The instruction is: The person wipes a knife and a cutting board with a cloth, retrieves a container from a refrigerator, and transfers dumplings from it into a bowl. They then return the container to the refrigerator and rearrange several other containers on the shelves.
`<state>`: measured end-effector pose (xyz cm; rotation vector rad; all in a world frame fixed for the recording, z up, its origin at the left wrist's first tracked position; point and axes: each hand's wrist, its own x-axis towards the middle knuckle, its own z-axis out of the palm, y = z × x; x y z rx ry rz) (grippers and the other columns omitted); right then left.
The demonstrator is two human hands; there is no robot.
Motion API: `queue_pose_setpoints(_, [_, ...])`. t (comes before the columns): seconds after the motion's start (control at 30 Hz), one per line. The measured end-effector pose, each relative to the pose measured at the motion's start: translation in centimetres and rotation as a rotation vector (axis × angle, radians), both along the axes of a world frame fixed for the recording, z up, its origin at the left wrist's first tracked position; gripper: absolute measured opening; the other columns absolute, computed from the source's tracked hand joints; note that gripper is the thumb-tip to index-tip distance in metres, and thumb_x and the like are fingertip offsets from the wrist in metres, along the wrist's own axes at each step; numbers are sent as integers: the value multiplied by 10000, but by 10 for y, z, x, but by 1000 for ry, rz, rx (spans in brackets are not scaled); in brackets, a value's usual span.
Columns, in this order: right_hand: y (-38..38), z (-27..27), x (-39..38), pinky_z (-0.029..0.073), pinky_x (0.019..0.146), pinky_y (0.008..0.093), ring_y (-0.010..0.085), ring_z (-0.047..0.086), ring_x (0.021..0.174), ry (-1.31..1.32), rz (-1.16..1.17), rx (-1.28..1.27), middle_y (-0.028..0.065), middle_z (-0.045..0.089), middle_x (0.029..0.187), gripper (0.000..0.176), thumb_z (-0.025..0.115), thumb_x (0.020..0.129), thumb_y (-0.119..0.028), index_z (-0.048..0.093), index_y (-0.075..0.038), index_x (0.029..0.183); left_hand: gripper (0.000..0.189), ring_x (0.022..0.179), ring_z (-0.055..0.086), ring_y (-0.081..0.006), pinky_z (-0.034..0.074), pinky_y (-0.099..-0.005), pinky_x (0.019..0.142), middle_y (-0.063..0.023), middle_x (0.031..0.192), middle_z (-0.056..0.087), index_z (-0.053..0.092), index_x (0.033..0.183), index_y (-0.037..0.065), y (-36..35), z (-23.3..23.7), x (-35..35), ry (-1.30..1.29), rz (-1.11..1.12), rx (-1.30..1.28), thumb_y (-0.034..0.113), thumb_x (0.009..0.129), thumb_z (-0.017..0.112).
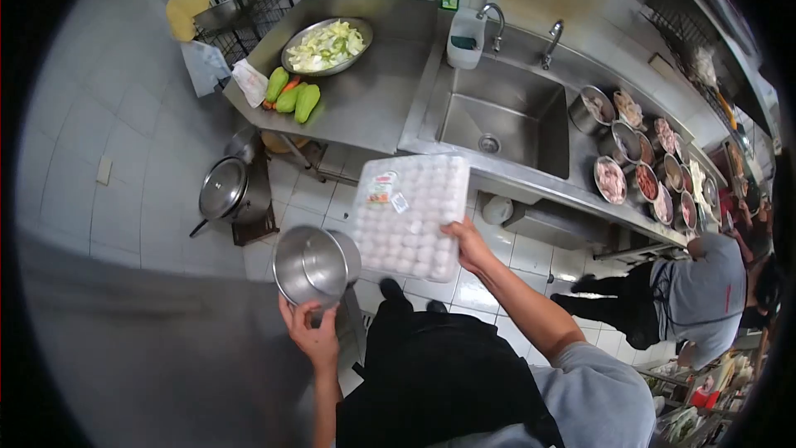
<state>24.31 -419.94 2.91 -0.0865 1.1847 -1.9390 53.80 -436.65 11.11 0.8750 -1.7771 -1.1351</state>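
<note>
My left hand grips the lower rim of an empty-looking stainless steel pot, tilted so its inside faces me. My right hand is closed on the right edge of a large clear plastic pack of white eggs, which carries a red and white label. The pot's right side comes right up to the pack's left edge in this view. Both things are held in front of my body, above the tiled floor.
A steel counter ahead carries a bowl of chopped cabbage and green chayotes. Right of it are a sink and several containers of meat. A lidded pot stands low left. A co-worker is at right.
</note>
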Motion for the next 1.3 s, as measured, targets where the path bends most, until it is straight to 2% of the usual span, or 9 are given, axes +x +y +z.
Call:
queue_pose_setpoints(0.4, [-274, -84, -160, 471, 1046, 490, 328, 529, 1215, -222, 16, -133, 160, 489, 1332, 679, 585, 837, -71, 288, -65, 1448, 261, 1041, 590, -243, 519, -332, 874, -173, 1270, 510, 619, 893, -37, -261, -45, -319, 189, -37, -116, -43, 719, 813])
queue_pose_setpoints(0.5, [-291, -96, -156, 473, 1044, 475, 329, 545, 1199, -205, -95, -164, 172, 494, 1340, 616, 558, 878, -63, 300, -25, 1436, 298, 1074, 603, -302, 509, -355, 887, -216, 1306, 514, 629, 896, -32, -279, -31, -397, 98, -246, -69, 10, 684, 835])
queue_pose_setpoints(0.6, [-309, -103, -164, 506, 994, 486, 317, 593, 1145, -122, -228, -110, 184, 566, 1267, 474, 582, 950, -164, 413, 45, 1341, 295, 1166, 560, -435, 469, -429, 956, -250, 1414, 471, 620, 864, -23, -298, -28, -472, 59, -355, -353, 78, 680, 828])
queue_pose_setpoints(0.67, [-313, -112, -176, 545, 925, 464, 298, 633, 1058, -127, -235, 176, 180, 596, 1217, 490, 633, 953, -220, 440, 47, 1315, 299, 983, 620, -356, 505, -368, 854, -232, 1270, 552, 633, 843, -37, -306, -30, -518, -66, -454, -310, 108, 689, 844])
queue_pose_setpoints(0.83, [-318, -118, -199, 512, 898, 370, 262, 637, 1021, 24, -269, 678, 209, 643, 1143, 490, 708, 901, -190, 504, 81, 1255, 304, 1145, 576, -412, 475, -417, 944, -255, 1339, 521, 628, 823, -33, -324, -72, -613, -154, -585, -336, 148, 705, 842])
queue_pose_setpoints(1.0, [-291, -79, -222, 510, 909, 373, 277, 636, 1041, 82, -84, 629, 213, 641, 1163, 477, 658, 888, -93, 483, 88, 1294, 306, 1227, 530, -431, 442, -440, 1017, -265, 1393, 488, 645, 834, -30, -335, -125, -638, -226, -587, -310, 178, 718, 838])
queue_pose_setpoints(1.1, [-275, -54, -256, 506, 893, 370, 320, 633, 1057, 489, -42, 725, 224, 648, 1118, 438, 676, 844, -100, 552, 65, 1230, 314, 1290, 478, -430, 425, -423, 1054, -281, 1435, 448, 676, 874, -24, -340, -146, -643, -325, -621, -263, 198, 723, 838])
queue_pose_setpoints(1.2, [-295, -34, -317, 488, 915, 426, 393, 602, 1069, 952, 48, 1039, 241, 638, 1084, 411, 708, 800, -162, 618, 48, 1141, 464, 1336, 433, -423, 392, -423, 1089, -297, 1446, 429, 660, 1124, -1, -353, -162, -641, -368, -740, -235, 216, 748, 825])
queue_pose_setpoints(1.3, [-316, -55, -371, 481, 934, 462, 404, 589, 1073, 1015, 243, 1147, 222, 644, 1094, 486, 754, 770, -236, 629, 40, 1150, 822, 1348, 418, -409, 341, -471, 1121, -253, 1447, 450, 376, 1472, 36, -375, -164, -615, -268, -851, -345, 252, 797, 791])
